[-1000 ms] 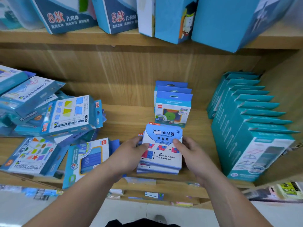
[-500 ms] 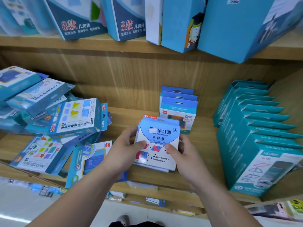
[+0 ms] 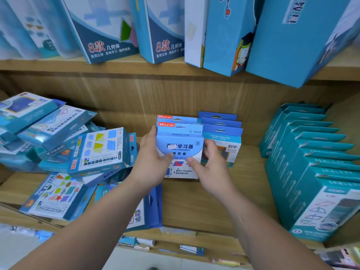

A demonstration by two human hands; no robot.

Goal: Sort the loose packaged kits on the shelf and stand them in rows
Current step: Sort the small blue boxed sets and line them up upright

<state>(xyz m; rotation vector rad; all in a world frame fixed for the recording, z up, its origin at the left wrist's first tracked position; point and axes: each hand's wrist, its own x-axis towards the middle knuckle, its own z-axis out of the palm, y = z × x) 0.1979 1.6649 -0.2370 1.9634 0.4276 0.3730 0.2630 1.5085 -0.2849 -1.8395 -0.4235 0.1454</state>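
Two or three light-blue kits (image 3: 180, 139) with white fronts and red brand tabs stand upright on the wooden shelf (image 3: 194, 201) at the middle. My left hand (image 3: 151, 162) grips their left side, thumb on the front. My right hand (image 3: 208, 164) grips the right side, thumb on the lower front. Just to the right, touching them, stands a row of three blue kits (image 3: 222, 131) with hang tabs. A loose heap of kits (image 3: 64, 147) lies flat and tilted at the left.
A long row of teal boxes (image 3: 315, 164) stands along the right side of the shelf. One blue kit (image 3: 148, 209) lies flat near the front edge under my left forearm. Tall blue boxes (image 3: 233, 32) fill the upper shelf overhead.
The light-blue kits lay tilted low near the front of the shelf; both hands have lifted them upright and pushed them back beside the blue row.
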